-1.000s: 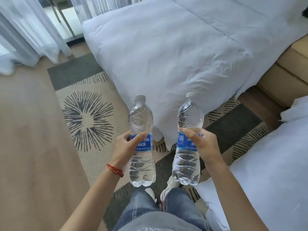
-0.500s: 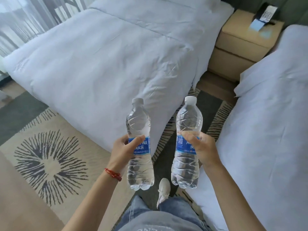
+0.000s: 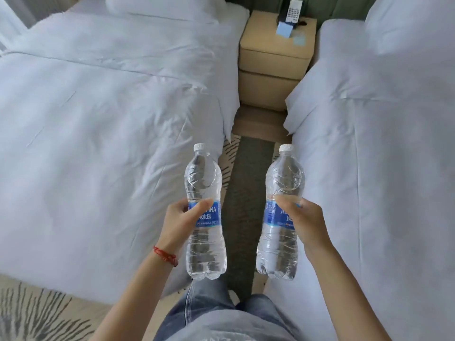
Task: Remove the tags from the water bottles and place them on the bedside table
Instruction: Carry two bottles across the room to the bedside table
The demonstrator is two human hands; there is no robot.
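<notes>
I hold two clear water bottles upright in front of me, each with a white cap and a blue label round its middle. My left hand (image 3: 179, 221) grips the left bottle (image 3: 204, 183) over its label (image 3: 209, 216). My right hand (image 3: 304, 220) grips the right bottle (image 3: 284, 178) over its label (image 3: 270, 214). The tan bedside table (image 3: 268, 48) stands straight ahead at the far end of the aisle, between the two beds.
A white bed (image 3: 98, 119) fills the left side and another white bed (image 3: 381, 143) the right. A narrow aisle with a patterned rug (image 3: 248, 173) runs between them. On the bedside table sit a phone (image 3: 291, 12) and a blue notepad (image 3: 284, 29).
The view has swung right from the window and floor rug to face the aisle and bedside table. Both hands keep the same grip on the bottles.
</notes>
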